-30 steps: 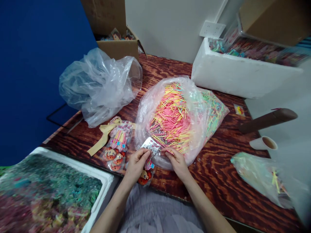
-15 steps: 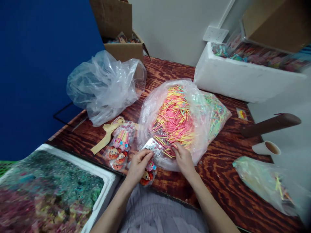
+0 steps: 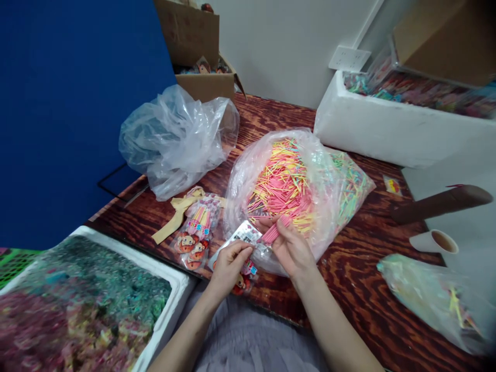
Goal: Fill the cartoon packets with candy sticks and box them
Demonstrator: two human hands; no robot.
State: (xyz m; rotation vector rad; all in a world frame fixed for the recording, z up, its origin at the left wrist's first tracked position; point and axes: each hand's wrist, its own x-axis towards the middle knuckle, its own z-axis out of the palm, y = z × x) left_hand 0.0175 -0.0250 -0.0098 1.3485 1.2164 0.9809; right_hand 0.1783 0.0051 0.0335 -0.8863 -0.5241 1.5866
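Observation:
My left hand (image 3: 231, 263) pinches a small printed packet (image 3: 248, 233) with a silvery white face, at the near edge of a large clear bag (image 3: 240, 191). A bundle of pink sticks (image 3: 276, 230) lies in the fingers of my right hand (image 3: 290, 245), just right of the packet. Loose pink and yellow sticks (image 3: 284, 181) fill the open bag. Left of it, filled packets (image 3: 194, 240) with red-haired cartoon figures lie beside a cream cloth strip (image 3: 170, 225). Another such packet (image 3: 243, 281) is partly hidden under my left hand.
A crumpled clear bag (image 3: 178, 139) and a cardboard box (image 3: 205, 85) stand at the back left. White foam boxes (image 3: 356, 116) are at back right and front left. A paper cup (image 3: 428, 241), a brown cylinder (image 3: 442, 203) and a plastic bag (image 3: 422, 289) sit right.
My right hand has lifted from the loose sticks with a pink bundle and turned its palm up. The whole view has shifted slightly, so things appear further right.

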